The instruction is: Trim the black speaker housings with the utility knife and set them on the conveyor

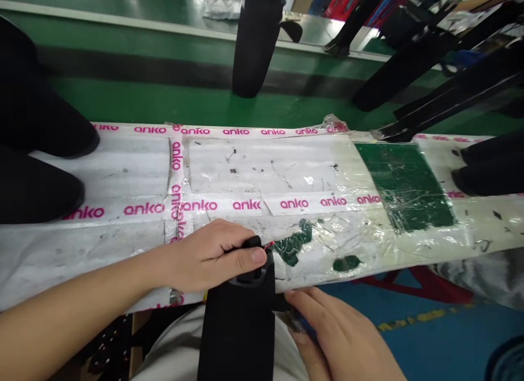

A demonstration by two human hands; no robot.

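Note:
A long black part (239, 337) lies over my lap, its far end at the bench edge. My left hand (223, 258) is closed on a small black fitting (251, 243) at that end, thumb on top. A thin red wire (269, 244) shows beside the thumb. Below the bench edge, my right hand (331, 326) is curled close to the part's right side. Something dark and bluish (302, 322) shows under its fingers, too hidden to name.
The bench edge is covered in white wrap with pink-lettered tape (293, 203); green surface shows through tears. More long black parts stand at left (45, 124), at the back (257, 48) and at right (458, 97). Blue floor (409, 337) lies below right.

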